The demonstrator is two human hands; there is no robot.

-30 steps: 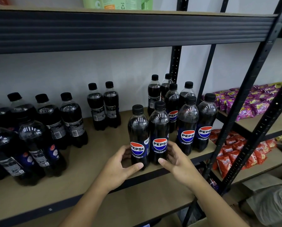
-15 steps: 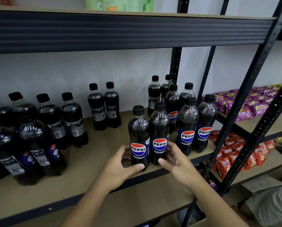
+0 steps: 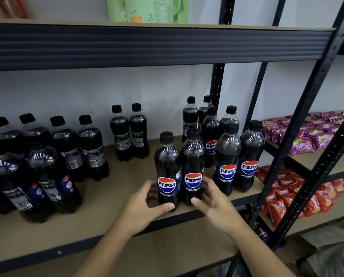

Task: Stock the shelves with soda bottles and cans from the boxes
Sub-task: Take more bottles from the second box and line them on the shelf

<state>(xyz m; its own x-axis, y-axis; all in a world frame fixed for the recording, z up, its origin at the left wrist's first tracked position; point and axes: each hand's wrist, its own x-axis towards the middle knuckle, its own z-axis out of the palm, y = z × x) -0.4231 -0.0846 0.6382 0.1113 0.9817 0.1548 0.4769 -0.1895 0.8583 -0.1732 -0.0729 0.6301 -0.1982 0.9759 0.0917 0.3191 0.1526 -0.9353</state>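
Note:
Two Pepsi bottles stand side by side at the front edge of the wooden shelf (image 3: 115,198), labels facing me. My left hand (image 3: 147,206) curls round the base of the left Pepsi bottle (image 3: 166,170), thumb across its front. My right hand (image 3: 213,202) curls round the base of the right Pepsi bottle (image 3: 192,166) the same way. To their right stands a cluster of Pepsi bottles (image 3: 228,156) in rows. More dark bottles (image 3: 47,160) crowd the shelf's left part, and a pair of bottles (image 3: 129,132) stands at the back.
A black shelf beam (image 3: 147,45) runs overhead, with green packs (image 3: 147,9) on the shelf above it. Black uprights (image 3: 299,124) cross at the right. Beyond them lie purple snack bags (image 3: 307,132) and red snack bags (image 3: 293,192) on a neighbouring rack.
Both hands stay on the two front bottles, and my left thumb has closed in against the left bottle's base. The bottles have hardly moved.

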